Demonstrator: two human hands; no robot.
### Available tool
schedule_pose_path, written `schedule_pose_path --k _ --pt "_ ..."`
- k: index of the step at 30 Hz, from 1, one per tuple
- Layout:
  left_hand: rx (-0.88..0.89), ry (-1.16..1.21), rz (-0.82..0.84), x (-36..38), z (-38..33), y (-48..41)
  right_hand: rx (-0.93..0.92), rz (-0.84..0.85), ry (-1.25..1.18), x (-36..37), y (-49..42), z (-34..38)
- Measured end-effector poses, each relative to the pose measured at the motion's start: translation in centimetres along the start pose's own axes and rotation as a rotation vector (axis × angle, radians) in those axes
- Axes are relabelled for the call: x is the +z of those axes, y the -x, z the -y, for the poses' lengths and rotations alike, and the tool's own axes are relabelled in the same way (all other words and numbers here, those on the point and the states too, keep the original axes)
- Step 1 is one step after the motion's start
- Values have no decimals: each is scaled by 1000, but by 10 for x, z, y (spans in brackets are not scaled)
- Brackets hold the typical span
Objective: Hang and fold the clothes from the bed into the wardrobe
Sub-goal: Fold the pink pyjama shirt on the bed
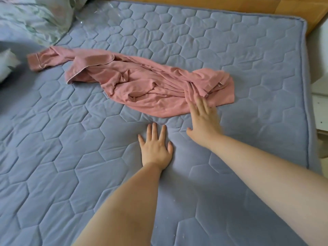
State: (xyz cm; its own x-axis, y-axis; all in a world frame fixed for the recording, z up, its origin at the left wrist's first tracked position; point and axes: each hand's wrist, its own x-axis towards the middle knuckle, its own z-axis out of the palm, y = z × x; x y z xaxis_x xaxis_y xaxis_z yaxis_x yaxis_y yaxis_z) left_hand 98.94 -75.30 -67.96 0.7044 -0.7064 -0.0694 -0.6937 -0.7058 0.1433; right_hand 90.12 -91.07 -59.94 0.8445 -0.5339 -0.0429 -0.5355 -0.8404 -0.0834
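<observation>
A crumpled pink garment (134,86) with pale piping lies across the middle of the bed (71,157), one sleeve stretched toward the left. My right hand (204,118) reaches onto its near right edge with straight, slightly blurred fingers touching the cloth. My left hand (156,148) lies flat on the blue quilted cover just in front of the garment, fingers spread, holding nothing. No wardrobe is in view.
A floral pillow or duvet (40,16) is bunched at the far left corner. A white object (7,64) sits at the left edge. A wooden headboard or panel (230,4) runs along the far side. White furniture (319,110) stands past the bed's right edge.
</observation>
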Motion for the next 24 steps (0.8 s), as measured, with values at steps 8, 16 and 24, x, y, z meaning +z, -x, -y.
schedule_pose_path --k 8,16,24 --pt "23 49 -70 2 0 2 -95 79 230 -2 -98 1" --pt "70 136 -172 -9 1 6 -41 132 30 -2 -110 2" --pt "364 167 -498 -8 2 14 -18 70 43 12 -34 -12"
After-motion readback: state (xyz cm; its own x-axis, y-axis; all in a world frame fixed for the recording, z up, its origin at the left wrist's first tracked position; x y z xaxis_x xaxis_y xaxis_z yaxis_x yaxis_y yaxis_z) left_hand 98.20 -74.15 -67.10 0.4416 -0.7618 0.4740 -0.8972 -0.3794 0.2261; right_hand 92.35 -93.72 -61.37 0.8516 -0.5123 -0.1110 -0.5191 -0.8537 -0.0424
